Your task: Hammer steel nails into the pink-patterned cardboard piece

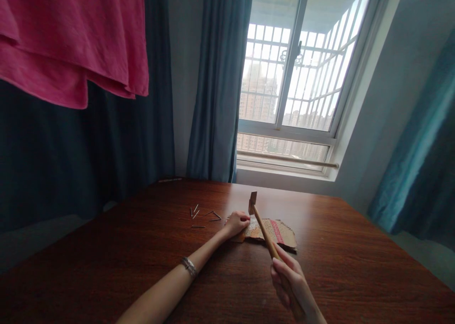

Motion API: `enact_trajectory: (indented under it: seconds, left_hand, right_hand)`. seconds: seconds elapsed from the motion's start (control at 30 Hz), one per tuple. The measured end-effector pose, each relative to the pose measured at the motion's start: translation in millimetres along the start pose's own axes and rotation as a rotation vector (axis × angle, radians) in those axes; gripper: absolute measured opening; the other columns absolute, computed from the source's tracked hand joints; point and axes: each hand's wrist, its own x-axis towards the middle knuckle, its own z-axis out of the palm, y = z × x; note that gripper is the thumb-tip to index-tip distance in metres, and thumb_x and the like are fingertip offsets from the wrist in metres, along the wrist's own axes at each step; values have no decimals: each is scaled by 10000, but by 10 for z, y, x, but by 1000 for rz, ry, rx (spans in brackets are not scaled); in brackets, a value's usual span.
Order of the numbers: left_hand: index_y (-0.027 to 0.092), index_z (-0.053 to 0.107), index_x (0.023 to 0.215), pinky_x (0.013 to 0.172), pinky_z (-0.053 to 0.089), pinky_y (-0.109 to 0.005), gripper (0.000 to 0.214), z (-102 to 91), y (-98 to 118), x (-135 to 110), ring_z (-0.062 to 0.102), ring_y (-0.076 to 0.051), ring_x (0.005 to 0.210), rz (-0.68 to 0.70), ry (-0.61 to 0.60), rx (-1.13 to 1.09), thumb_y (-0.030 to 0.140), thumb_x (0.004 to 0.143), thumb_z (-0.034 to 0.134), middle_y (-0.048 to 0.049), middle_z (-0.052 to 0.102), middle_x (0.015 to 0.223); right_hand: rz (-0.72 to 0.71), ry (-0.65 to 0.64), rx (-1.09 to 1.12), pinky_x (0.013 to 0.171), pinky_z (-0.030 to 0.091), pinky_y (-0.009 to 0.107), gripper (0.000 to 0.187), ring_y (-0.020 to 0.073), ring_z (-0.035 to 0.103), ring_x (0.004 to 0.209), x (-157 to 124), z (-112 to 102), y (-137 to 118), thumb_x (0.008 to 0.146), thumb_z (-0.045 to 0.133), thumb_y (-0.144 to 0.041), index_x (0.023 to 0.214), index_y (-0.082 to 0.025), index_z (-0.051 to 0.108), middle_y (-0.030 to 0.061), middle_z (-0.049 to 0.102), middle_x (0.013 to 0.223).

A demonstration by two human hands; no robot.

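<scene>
the left hand (237, 222) was stretched far out over the table (142, 248), its fingertips pinched narrow at the near-left edge of the board (286, 236). i could not tell whether a nail stood between them. the right hand (289, 281) sat much closer to me, wrapped tight around the end of the hammer (265, 231). the handle's long axis ran away from me and a little left, crossing above the board, so the hammer head (252, 202) hung just above and just right of the left fingertips, almost touching. the left hand was the one nearer the board. loose nails (203, 215) lay scattered on the table just left of that hand.
</scene>
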Motion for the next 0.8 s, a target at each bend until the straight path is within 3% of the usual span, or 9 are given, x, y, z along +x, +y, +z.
enact_trajectory:
  seconds: [0.13,0.43,0.57,0.8]
  left_hand:
    - [144,675,631,602,335,-206,228,22,-16,9,500,-110,637,43,15,3,256,749,515,-9,588,676]
    - [151,698,707,586,338,-201,208,-25,57,-17,519,-117,658,-43,-8,-14,289,730,543,-14,628,738]
    - [163,709,766,587,356,-201,218,15,1,2,535,-122,673,-47,-1,-23,291,732,536,-20,648,791]
    - [167,712,806,638,395,-206,230,80,-149,56,571,-136,712,34,15,-83,296,719,543,-25,666,795]
  right_hand:
    - [-3,-15,25,222,209,106,807,8,257,277,-5,12,3,709,652,-390,1380,-169,262,-81,445,496]
    - [-8,0,28,243,214,108,812,22,299,304,5,15,8,683,679,-390,1364,-162,299,-77,443,491]
    - [4,17,12,256,222,101,823,37,357,339,16,0,19,665,695,-386,1357,-162,311,-69,452,499]
    - [8,-22,-11,236,229,112,804,28,312,299,20,-23,7,699,656,-387,1368,-151,277,-70,464,501]
